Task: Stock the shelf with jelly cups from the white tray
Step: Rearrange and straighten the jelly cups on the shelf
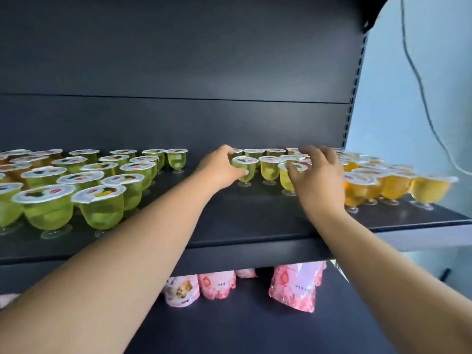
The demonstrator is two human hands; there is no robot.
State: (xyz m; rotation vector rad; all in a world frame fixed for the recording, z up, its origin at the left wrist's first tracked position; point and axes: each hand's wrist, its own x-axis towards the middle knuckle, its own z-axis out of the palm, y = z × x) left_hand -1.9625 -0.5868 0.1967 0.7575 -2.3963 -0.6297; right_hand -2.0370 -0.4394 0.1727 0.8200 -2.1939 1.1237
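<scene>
A dark shelf carries many footed jelly cups with white foil lids. My left hand grips a green jelly cup standing on the shelf near the middle, fingers curled round its side. My right hand hovers just to the right. Its fingers are spread over the lids and its thumb touches a yellow-green cup; the hand is motion-blurred. The white tray is out of view.
Several green cups crowd the shelf's left side and several orange ones its right. A bare strip of shelf runs between the groups and along the front edge. Pink pouches stand on the lower shelf. A black cable hangs on the wall at right.
</scene>
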